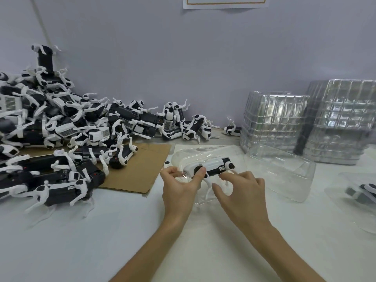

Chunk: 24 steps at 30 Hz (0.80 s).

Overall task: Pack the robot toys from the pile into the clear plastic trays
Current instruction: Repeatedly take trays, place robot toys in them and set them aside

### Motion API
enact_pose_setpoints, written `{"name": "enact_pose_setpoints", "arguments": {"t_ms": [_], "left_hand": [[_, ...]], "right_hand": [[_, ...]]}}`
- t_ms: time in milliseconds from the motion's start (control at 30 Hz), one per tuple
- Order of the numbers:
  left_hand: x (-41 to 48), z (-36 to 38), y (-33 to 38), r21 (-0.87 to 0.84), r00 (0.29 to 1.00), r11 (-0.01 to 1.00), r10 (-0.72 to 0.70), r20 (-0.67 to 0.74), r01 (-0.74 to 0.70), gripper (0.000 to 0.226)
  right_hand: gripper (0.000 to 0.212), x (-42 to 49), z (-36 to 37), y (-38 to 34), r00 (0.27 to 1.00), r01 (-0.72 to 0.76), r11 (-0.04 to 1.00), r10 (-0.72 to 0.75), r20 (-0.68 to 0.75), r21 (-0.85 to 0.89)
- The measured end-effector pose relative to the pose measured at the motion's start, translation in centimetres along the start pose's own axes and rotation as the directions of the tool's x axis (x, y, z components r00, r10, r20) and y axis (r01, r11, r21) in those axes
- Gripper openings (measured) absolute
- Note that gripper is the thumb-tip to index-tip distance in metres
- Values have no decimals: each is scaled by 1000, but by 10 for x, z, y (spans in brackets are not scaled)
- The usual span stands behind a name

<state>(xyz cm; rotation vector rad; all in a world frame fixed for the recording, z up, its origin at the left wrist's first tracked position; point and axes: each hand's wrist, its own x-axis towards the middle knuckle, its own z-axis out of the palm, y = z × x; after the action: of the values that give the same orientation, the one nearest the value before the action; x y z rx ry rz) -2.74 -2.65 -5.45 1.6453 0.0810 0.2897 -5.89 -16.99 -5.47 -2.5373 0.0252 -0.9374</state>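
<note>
A black and white robot dog toy (211, 166) lies on its side in a clear plastic tray (205, 152) at the table's middle. My left hand (179, 187) pinches the toy's left end, thumb on its black hip joint. My right hand (240, 190) has its curled fingertips on the toy's right part and white legs. A big pile of robot toys (61, 127) fills the left side and runs along the wall.
A brown cardboard sheet (140, 169) lies under the pile's edge. A loose clear tray (284, 171) sits right of my hands. Two tall stacks of clear trays (274, 121) (343, 121) stand at the back right. A packed tray (358, 192) shows at the right edge.
</note>
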Motion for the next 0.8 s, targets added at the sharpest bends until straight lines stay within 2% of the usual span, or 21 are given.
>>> {"name": "enact_pose_setpoints", "arguments": {"t_ms": [133,233,333,500,633,800], "left_hand": [[-3,-2,5,6,1000,1000,11,4,-11,64],[-8,2,5,26,998,998,60,35,-61,71],[-13,5,8,-2,996,998,67,63,-67,80],[-9,5,6,-95,998,995,28,58,-22,86],[-10,8,6,-120,999,991,53,9,-51,86],[-6,6,5,-139,998,988,62,2,-61,83]], "right_hand": [[26,4,-2,3,997,-25,988,36,67,-150],[45,7,-3,10,982,-114,981,135,130,-154],[57,7,-3,14,984,-129,980,145,107,-149],[43,6,1,10,990,-124,990,128,58,-72],[30,5,1,10,996,-92,995,91,-3,-31],[28,6,-2,8,999,-38,999,38,7,-9]]}}
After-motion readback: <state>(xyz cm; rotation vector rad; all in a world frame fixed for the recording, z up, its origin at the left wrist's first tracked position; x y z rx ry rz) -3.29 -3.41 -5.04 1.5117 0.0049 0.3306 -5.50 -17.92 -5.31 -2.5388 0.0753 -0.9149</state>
